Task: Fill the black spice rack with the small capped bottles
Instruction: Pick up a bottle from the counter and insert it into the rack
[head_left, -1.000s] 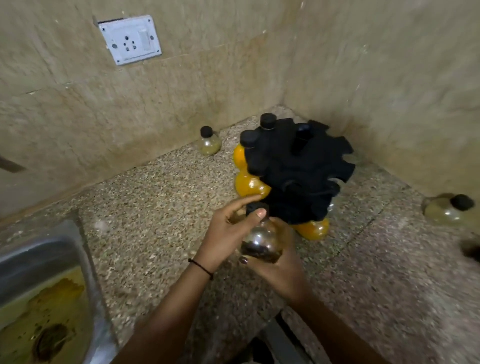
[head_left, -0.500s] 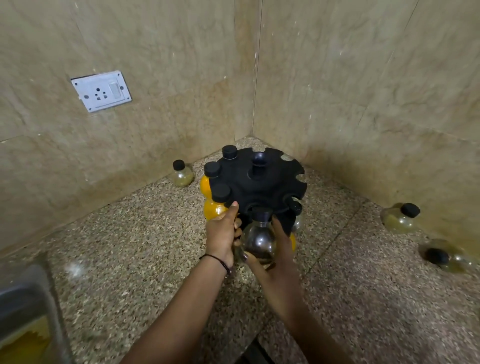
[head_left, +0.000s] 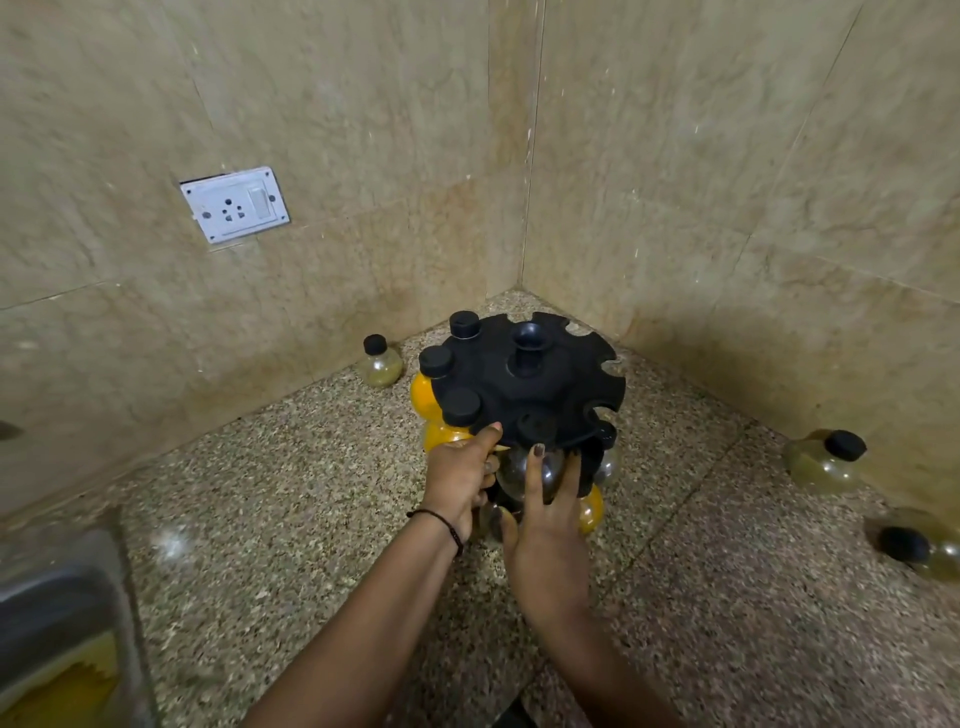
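The round black spice rack (head_left: 561, 384) stands in the counter's corner, with notches around its rim. Several black-capped bottles hang in the near and left notches, some holding orange-yellow powder (head_left: 422, 395). A clear round bottle (head_left: 514, 470) with a dark cap sits in the front notch. My right hand (head_left: 548, 525) wraps its fingers around this bottle. My left hand (head_left: 460, 475) grips the rack's front rim, thumb on top. The right-side notches are unfilled.
One loose capped bottle (head_left: 381, 361) stands by the left wall. Two more lie at the right wall: an upright one (head_left: 826, 460) and a tipped one (head_left: 914, 545). A steel sink (head_left: 57, 613) is at the lower left. A wall socket (head_left: 235, 203) is mounted above.
The clear bottle has gone from in front of the rack into the front notch. My right hand moved forward with it; my left hand shifted onto the rack's rim. The view tilted upward.
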